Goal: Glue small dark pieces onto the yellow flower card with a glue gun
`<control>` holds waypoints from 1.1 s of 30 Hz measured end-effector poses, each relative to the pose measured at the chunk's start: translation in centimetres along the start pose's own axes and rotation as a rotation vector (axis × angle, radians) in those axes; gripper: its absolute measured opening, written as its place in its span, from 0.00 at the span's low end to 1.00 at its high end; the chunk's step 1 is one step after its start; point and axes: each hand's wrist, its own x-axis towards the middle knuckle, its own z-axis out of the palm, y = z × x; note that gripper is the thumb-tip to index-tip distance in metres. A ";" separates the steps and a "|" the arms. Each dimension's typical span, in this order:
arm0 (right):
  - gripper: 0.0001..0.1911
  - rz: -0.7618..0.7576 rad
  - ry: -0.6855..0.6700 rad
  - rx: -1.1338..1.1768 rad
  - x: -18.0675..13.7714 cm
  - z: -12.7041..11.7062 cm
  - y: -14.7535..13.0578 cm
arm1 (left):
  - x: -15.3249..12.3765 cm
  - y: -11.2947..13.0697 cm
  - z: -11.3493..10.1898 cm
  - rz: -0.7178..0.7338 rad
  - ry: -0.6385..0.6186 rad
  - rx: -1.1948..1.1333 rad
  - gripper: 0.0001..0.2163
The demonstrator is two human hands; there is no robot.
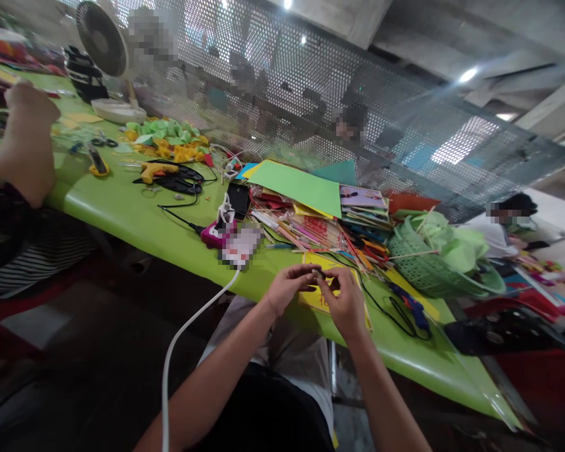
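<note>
My left hand (289,289) and my right hand (347,304) meet just above the near edge of the green table. Their fingertips pinch a small dark piece (318,274) between them; it is too small to name. Beneath the hands lies a yellow card (311,300) with markings on it, partly covered by the fingers. To the right of my right hand, a blue glue gun (415,307) rests with its black cord looped beside it.
Beyond my hands is a pile of coloured paper topped by a light green sheet (301,187). A green basket (419,267) stands right. Leftward are a pink power strip (213,235) with a white cable (179,339), a yellow glue gun (157,171), a fan (102,39) and another person's arm (28,141).
</note>
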 end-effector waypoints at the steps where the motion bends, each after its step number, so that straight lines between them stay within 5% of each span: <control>1: 0.07 -0.021 0.020 -0.012 0.0 0.0 0.0 | 0.0 0.0 0.0 -0.004 -0.010 0.003 0.27; 12: 0.06 -0.166 0.033 0.035 -0.2 -0.8 -0.2 | -0.1 -0.3 -0.2 0.057 -0.060 -0.013 0.28; 18: 0.22 -0.140 -0.309 0.049 1.5 -3.7 -0.3 | -0.2 -0.4 -0.1 0.087 -0.132 0.041 0.28; 23: 0.16 -0.143 -0.498 -0.016 1.9 -5.3 -0.5 | -0.6 -0.2 0.4 0.087 -0.198 0.162 0.32; 27: 0.13 -0.050 -0.360 -0.041 1.6 -5.7 1.1 | -1.2 -0.5 0.7 0.151 -0.101 0.302 0.27; 30: 0.20 0.085 -0.171 -0.082 1.5 -5.6 3.4 | -2.3 -0.9 0.6 0.273 0.076 0.432 0.18; 33: 0.25 0.153 -0.139 -0.116 1.5 -4.7 5.1 | -3.7 -1.0 0.3 0.376 0.178 0.588 0.11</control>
